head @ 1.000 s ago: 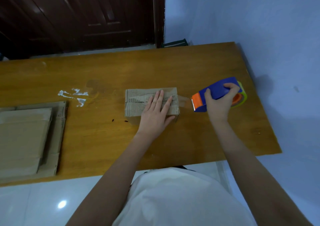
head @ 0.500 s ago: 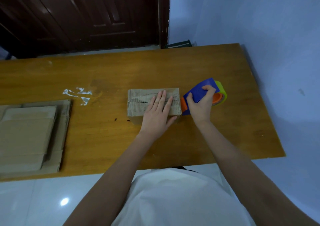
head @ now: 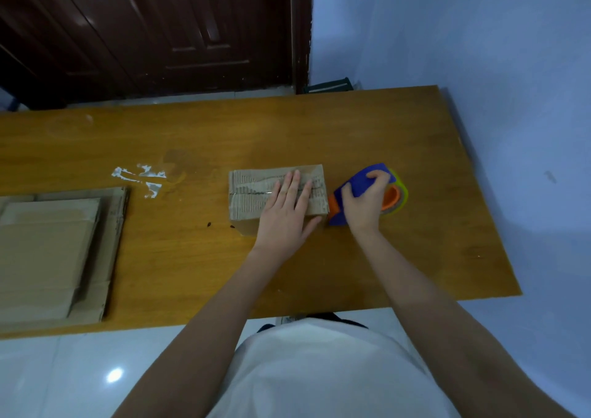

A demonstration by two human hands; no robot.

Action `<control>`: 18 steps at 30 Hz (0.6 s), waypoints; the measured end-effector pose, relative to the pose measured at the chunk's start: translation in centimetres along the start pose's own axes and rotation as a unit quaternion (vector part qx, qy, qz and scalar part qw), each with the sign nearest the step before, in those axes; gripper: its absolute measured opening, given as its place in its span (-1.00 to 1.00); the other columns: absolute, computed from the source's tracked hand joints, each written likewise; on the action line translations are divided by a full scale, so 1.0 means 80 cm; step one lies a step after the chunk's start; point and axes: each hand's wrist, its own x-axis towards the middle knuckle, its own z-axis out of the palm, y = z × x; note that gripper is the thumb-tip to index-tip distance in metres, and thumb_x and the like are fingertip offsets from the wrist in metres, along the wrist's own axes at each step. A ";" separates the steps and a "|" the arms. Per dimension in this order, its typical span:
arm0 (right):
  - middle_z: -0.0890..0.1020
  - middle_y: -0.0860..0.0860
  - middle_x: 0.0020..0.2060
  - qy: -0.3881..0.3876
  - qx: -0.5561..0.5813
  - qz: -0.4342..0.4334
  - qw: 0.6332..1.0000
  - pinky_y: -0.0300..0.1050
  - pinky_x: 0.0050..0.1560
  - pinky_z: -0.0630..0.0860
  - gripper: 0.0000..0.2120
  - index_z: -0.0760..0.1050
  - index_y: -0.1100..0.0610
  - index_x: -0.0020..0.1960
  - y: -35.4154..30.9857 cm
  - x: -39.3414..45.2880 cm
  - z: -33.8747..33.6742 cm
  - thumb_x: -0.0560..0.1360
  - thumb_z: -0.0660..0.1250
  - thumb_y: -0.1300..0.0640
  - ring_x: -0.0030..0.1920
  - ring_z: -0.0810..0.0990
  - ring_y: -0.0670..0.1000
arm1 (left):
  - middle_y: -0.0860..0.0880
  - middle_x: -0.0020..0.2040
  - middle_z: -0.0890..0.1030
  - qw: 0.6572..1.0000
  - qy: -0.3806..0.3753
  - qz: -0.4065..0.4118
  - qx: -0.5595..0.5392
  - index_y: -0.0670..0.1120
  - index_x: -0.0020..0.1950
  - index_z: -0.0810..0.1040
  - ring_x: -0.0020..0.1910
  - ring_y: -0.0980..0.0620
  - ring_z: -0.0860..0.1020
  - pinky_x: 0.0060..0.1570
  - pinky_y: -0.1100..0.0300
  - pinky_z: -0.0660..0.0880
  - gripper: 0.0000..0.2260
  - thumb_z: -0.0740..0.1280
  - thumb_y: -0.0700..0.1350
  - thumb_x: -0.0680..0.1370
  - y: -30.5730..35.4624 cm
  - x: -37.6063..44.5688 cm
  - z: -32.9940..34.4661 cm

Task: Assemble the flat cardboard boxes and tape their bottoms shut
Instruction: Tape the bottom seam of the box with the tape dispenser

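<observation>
1. A small brown corrugated cardboard box [head: 256, 193] stands near the middle of the long orange-brown wooden table [head: 319, 129], its taped flaps facing up with a seam running across from 9 o'clock to 3 o'clock.
2. The left hand [head: 286, 211] lies flat on the box's top, at its 3 o'clock end, fingers straight and together pointing toward 12 o'clock, thumb spread along the near edge; it presses down and grips nothing.
3. The right hand [head: 364, 204] is curled round the blue plastic tape dispenser with an orange front and orange hub [head: 363, 180], fingers over its top, thumb on the near side.
4. The dispenser sits at 3 o'clock of the box, its orange front right against the box's end; whether it touches cannot be told. A yellow-green tape roll [head: 403, 197] shows at its 3 o'clock side.
5. A stack of flat brown cardboard sheets [head: 48, 251] lies at 9 o'clock of the box, well apart, at the table's left end.
6. White scuffed patches [head: 140, 177] mark the tabletop between stack and box, toward 10 o'clock of the box.
7. A dark brown panelled wooden door [head: 160, 33] stands at 12 o'clock beyond the table; a pale blue wall [head: 463, 33] runs along the 3 o'clock side.
</observation>
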 end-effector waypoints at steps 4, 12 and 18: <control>0.37 0.00 -0.05 -0.042 -0.006 -0.008 0.999 -0.14 -0.06 0.41 -0.60 0.26 0.32 0.16 -0.016 0.052 -0.028 0.43 0.37 0.32 -0.05 0.43 0.01 | -0.27 0.48 0.25 1.000 0.008 0.008 -0.014 -0.04 0.53 0.18 0.48 -0.20 0.21 0.46 -0.08 0.10 -0.41 0.02 0.21 0.57 0.005 0.004 -0.003; 0.39 0.00 -0.37 -0.087 -0.010 0.022 0.996 -0.04 -0.37 0.37 -0.54 0.16 0.17 0.34 -0.021 0.056 -0.047 0.52 0.27 0.24 -0.40 0.43 0.04 | -0.40 0.47 0.11 0.995 -0.083 0.015 0.052 0.04 0.50 0.15 0.47 -0.38 0.08 0.41 -0.27 0.09 -0.47 0.16 0.17 0.57 0.029 0.023 -0.031; 0.35 0.00 -0.49 -0.122 -0.063 0.065 0.988 -0.16 -0.50 0.24 -0.53 0.11 0.14 0.40 -0.023 0.055 -0.055 0.57 0.21 0.19 -0.52 0.35 0.00 | -0.43 0.41 0.14 0.985 -0.114 0.020 0.130 0.00 0.46 0.20 0.39 -0.51 0.15 0.29 -0.38 0.23 -0.52 0.17 0.14 0.59 0.046 0.032 -0.043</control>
